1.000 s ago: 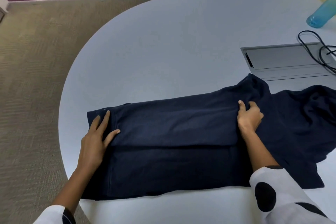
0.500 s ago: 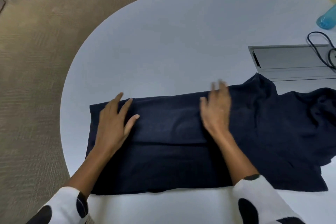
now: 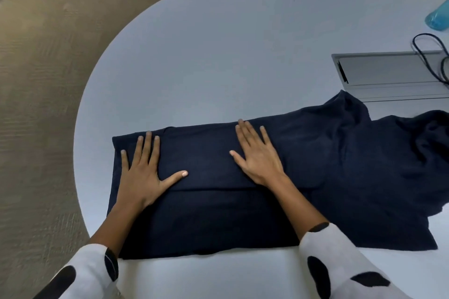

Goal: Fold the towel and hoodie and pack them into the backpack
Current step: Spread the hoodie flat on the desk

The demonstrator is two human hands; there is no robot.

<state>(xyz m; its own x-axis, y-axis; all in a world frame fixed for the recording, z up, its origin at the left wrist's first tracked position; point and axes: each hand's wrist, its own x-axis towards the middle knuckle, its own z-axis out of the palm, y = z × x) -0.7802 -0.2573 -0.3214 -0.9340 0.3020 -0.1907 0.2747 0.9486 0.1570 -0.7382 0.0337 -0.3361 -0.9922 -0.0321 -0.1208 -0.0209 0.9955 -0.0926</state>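
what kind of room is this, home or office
Probably an office meeting room: a large rounded pale table with a built-in metal cable box, a black cable across it, and flat commercial carpet.

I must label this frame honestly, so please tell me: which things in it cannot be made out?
Head view only:
- Backpack and towel: not in the frame.
- Dark navy fabric hoodie: its right part is cut off by the right edge.
- Translucent blue bottle and looped black cable: also cut off there.
- Fabric under the flat left hand and right hand: covered.
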